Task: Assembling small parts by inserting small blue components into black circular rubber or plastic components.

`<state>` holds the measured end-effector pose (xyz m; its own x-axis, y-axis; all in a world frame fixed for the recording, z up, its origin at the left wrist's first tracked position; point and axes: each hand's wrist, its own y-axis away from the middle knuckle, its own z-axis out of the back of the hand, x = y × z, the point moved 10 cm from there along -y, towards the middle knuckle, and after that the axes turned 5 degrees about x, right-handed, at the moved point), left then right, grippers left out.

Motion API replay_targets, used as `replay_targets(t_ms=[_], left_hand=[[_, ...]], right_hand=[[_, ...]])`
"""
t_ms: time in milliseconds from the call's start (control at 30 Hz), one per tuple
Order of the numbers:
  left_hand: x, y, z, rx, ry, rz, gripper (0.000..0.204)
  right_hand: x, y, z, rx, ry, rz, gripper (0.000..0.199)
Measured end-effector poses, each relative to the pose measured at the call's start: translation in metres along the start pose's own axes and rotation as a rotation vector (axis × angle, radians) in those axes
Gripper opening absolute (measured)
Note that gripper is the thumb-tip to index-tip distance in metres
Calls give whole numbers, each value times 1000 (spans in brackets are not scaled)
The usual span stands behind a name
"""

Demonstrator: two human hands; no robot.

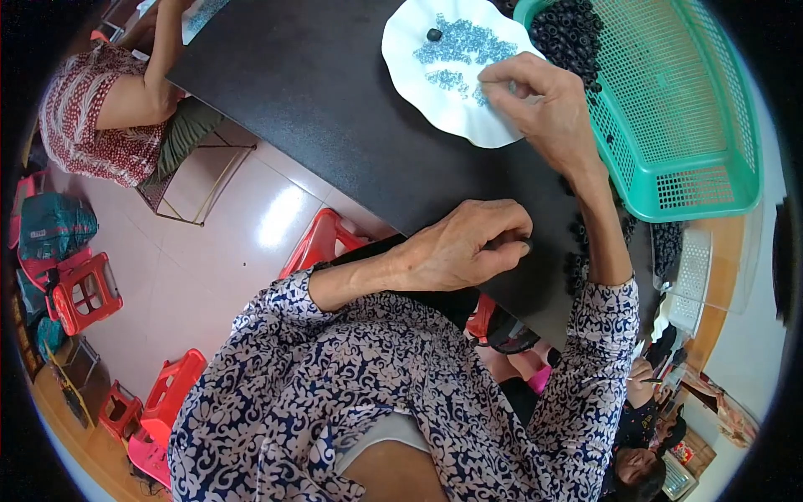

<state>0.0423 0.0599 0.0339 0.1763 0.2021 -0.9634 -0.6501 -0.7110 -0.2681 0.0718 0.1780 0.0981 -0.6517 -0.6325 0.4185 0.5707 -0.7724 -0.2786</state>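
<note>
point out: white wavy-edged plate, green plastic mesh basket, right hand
white wavy-edged plate [410, 71]: head view, bare left part of the plate.
green plastic mesh basket [694, 109]: head view, bare mesh floor.
right hand [544, 105]: head view, back of hand.

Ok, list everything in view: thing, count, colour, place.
table: one, black, across the upper middle
plate: one, white, wavy rim, on the table at top
small metal parts: many, bluish-grey, heaped on the plate
black ring: one, on the plate near its top
basket: one, green mesh plastic, at the upper right
black rings: many, in the basket's left end; more on the table by the right forearm
plastic stools: several, red, on the tiled floor
seated person: one, red patterned top, at the table's far left end
left hand: closed on a small black part, over the table edge
right hand: fingertips pinching at the parts on the plate
</note>
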Motion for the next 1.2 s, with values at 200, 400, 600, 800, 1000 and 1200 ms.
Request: replay_targets(t_ms=[200,400,600,800,1000,1200], left_hand=[[-4,6,3,-30,-28,-60,17],[-8,8,1,-20,-23,-89,16],[-7,9,2,-61,-39,-92,17],[2,11,0,-3,25,94,17],[17,11,19,-202,393,163,20],[21,6,10,-180,375,154,20]], right_hand=[[13,-8,-19,52,184,52,12],[19,-11,-22,29,229,76,13],[18,-12,-19,-28,227,77,13],[17,27,8,-84,-272,-119,15],[4,115,19,-284,-760,-294,16],[-2,176,6,-407,-866,-393,17]])
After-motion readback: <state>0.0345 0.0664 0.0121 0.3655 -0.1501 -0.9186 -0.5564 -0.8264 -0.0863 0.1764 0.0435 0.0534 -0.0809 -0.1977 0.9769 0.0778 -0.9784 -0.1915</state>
